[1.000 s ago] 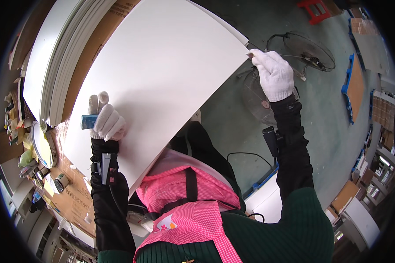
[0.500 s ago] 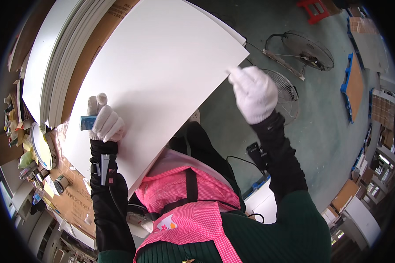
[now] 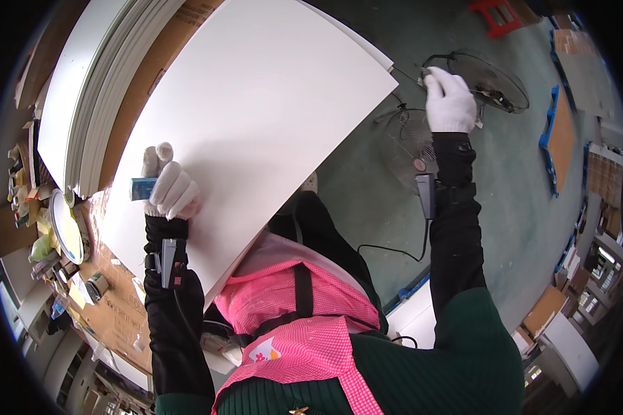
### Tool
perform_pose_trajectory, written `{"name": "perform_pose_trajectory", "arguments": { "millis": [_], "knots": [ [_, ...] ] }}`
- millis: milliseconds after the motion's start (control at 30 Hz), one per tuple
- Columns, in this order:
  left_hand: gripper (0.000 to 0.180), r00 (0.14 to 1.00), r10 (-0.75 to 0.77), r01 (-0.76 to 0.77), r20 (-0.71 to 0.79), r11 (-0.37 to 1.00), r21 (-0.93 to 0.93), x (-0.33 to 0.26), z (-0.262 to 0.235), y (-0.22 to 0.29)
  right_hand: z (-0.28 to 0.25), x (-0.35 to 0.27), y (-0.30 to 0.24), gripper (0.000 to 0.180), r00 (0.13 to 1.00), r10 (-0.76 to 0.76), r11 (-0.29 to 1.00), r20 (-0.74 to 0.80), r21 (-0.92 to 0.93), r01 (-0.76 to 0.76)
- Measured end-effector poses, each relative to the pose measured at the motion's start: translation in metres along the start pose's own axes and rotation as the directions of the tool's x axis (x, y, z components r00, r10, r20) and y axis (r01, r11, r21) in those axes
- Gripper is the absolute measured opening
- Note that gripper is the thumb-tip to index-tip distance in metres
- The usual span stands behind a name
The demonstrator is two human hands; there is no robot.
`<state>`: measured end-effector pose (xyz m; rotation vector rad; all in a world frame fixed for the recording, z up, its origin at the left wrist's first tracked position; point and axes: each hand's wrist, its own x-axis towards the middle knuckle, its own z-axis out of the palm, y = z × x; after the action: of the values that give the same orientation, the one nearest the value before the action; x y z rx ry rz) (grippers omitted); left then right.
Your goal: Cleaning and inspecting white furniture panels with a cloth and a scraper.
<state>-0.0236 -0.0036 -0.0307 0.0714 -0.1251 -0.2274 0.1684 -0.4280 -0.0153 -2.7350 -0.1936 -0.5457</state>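
Observation:
A large white board [image 3: 256, 104] lies slanted in front of me. Over its left part, my left hand [image 3: 173, 190], in a white glove, is closed on a small blue rectangular block [image 3: 142, 189] that sticks out to the left. Two of that hand's fingers point up and the others are folded. My right hand [image 3: 451, 104], also white-gloved, is held out past the board's right corner, apart from it. Its fingers are drawn together at the tips; a small dark spot shows there, too small to name.
A stack of white panels [image 3: 93, 104] stands on the left above brown cardboard [image 3: 121, 311]. On that side are a round white lid or tray [image 3: 68, 228] and a small can [image 3: 97, 285]. Floor fans [image 3: 488, 79] and a red stool [image 3: 495, 17] stand on the right, near a blue-edged pallet [image 3: 557, 142].
My right hand has moved right and away from the board's corner, and its forearm has turned more upright. The left hand with the blue block has barely shifted.

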Motion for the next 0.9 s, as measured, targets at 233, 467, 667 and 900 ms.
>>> {"name": "perform_pose_trajectory", "arguments": {
  "millis": [233, 467, 667, 900],
  "knots": [
    [0.049, 0.999, -0.011, 0.010, -0.032, 1.000, -0.010, 0.001, 0.005, -0.001, -0.006, -0.023, -0.054, 0.025, 0.950, -0.312, 0.944, -0.004, 0.113, 0.311],
    [0.046, 0.999, -0.023, 0.024, -0.049, 0.999, 0.027, -0.004, 0.012, -0.001, -0.019, -0.127, -0.143, 0.004, 0.898, -0.348, 0.923, 0.268, 0.268, 0.278],
    [0.048, 0.997, -0.065, 0.064, -0.038, 0.998, -0.028, -0.001, 0.006, -0.001, -0.056, -0.188, -0.199, 0.003, 0.494, -0.816, 0.511, 0.301, 0.775, 0.372],
    [0.051, 0.996, -0.081, 0.081, -0.020, 0.997, -0.008, 0.002, 0.008, 0.002, 0.000, -0.077, -0.120, 0.017, 0.850, -0.525, 0.849, 0.043, -0.049, 0.526]
  ]
}}
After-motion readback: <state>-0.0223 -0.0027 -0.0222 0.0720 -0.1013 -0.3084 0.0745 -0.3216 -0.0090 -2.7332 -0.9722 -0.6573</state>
